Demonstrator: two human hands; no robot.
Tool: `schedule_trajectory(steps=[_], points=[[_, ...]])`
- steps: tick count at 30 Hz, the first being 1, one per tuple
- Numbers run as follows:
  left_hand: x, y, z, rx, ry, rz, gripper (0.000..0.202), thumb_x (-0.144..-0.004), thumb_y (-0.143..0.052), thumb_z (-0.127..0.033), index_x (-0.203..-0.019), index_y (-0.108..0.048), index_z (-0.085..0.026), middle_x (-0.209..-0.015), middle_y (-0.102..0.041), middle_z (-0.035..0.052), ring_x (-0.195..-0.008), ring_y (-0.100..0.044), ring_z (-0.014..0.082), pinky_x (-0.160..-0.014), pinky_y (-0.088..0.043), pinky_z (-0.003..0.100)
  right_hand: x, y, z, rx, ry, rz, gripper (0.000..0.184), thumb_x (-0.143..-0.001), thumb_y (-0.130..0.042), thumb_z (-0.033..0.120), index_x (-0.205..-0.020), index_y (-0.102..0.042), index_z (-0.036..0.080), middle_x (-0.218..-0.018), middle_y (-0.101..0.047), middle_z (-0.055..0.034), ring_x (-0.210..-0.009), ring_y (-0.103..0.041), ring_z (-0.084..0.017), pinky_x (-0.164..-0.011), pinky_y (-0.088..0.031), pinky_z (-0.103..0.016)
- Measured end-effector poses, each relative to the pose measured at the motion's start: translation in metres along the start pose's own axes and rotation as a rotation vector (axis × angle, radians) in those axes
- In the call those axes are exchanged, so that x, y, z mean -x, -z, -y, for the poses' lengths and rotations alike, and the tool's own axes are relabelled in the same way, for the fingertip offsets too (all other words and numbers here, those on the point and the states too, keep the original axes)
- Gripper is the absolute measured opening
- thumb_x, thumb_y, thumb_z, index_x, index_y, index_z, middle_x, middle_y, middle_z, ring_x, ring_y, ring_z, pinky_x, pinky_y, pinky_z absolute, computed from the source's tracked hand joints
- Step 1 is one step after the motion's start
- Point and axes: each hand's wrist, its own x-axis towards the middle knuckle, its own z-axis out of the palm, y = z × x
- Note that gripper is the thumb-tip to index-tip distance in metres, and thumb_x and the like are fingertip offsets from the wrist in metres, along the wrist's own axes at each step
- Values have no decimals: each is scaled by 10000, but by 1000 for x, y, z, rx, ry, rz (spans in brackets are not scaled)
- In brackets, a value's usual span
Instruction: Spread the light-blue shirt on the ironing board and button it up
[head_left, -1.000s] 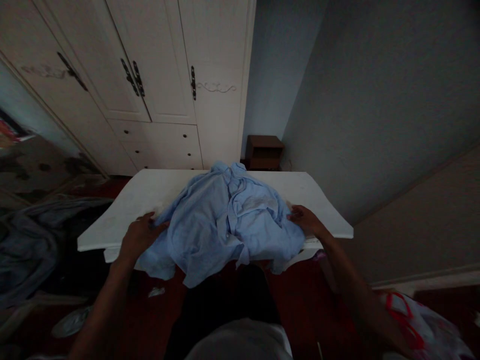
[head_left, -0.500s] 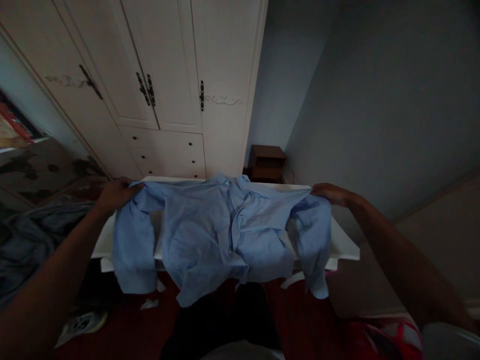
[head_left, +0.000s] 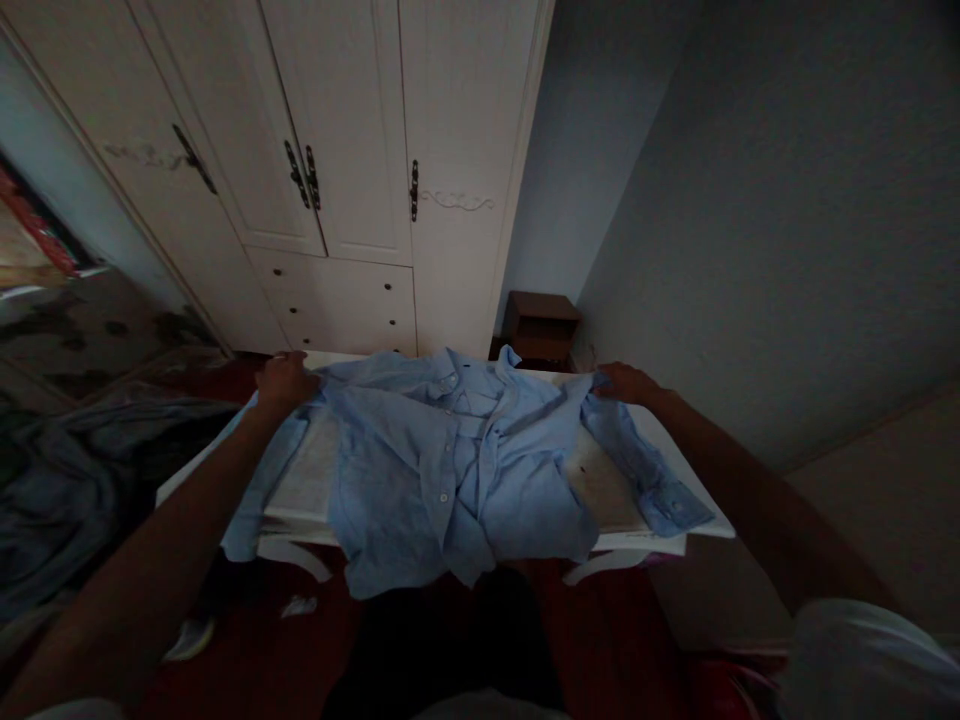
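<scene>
A light blue button shirt [head_left: 442, 470] lies spread front-up across a small white table [head_left: 304, 485], collar toward the far edge, hem hanging over the near edge. My left hand [head_left: 283, 380] is closed on the shirt's left shoulder at the table's far left corner. My right hand [head_left: 626, 383] grips the right shoulder at the far right corner. The left sleeve hangs off the table's left side. The right sleeve lies along the right edge, its cuff near the front right corner.
A white wardrobe [head_left: 360, 170] with dark handles and drawers stands behind the table. A small brown nightstand [head_left: 541, 322] sits by the grey wall. Dark clothes [head_left: 67, 480] are heaped at the left. The floor is dark red with small litter.
The shirt was bunched with my hands at its near sides; I lifted it by the shoulders, spread it wide, and now it lies flatter, with both hands moved to the far corners.
</scene>
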Motion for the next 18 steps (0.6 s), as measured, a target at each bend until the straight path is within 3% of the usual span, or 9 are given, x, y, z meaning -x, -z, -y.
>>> schedule_trajectory(steps=[5, 9, 11, 14, 18], points=[[55, -28, -34, 56, -250, 22, 473, -887, -499, -394, -1250, -562, -96, -1324, -546, 138, -1289, -453, 249, -1110, -341, 357, 39, -30, 22, -66, 143, -63, 561, -844, -564, 350, -1318, -511, 54, -1398, -471, -209, -1328, -412, -301, -1133, -286, -404], [89, -51, -62, 137, -610, 142, 525, -924, -408, -492, -1270, -571, -133, -1414, -492, 114, -1405, -315, 236, -1161, -275, 384, 85, -54, 36, -134, 137, -117, 641, -863, -527, 447, -1359, -449, 48, -1445, -409, -223, -1375, -350, -311, -1141, -281, -446], [91, -60, -69, 93, -639, 232, 555, -938, -367, -497, -1327, -528, -135, -1453, -449, 112, -1428, -271, 230, -1171, -252, 378, 111, -65, 39, -176, 98, -141, 641, -882, -482, 482, -1364, -434, 62, -1424, -432, -228, -1338, -403, -322, -1105, -326, -489], [80, -73, -72, -11, -575, 295, 577, -946, -344, -475, -1368, -482, -106, -1462, -423, 156, -1421, -282, 263, -1157, -261, 398, 145, -81, 45, -437, -19, -162, 652, -851, -509, 559, -1329, -467, 118, -1351, -512, -195, -1211, -532, -305, -1022, -422, -477], [60, -86, -78, -64, -575, 306, 562, -919, -403, -503, -1337, -524, -147, -1464, -423, 153, -1404, -299, 319, -1134, -256, 486, 165, -97, 57, -698, -47, -64, 620, -817, -549, 582, -1248, -523, 137, -1048, -666, -126, -949, -650, -260, -859, -522, -430]])
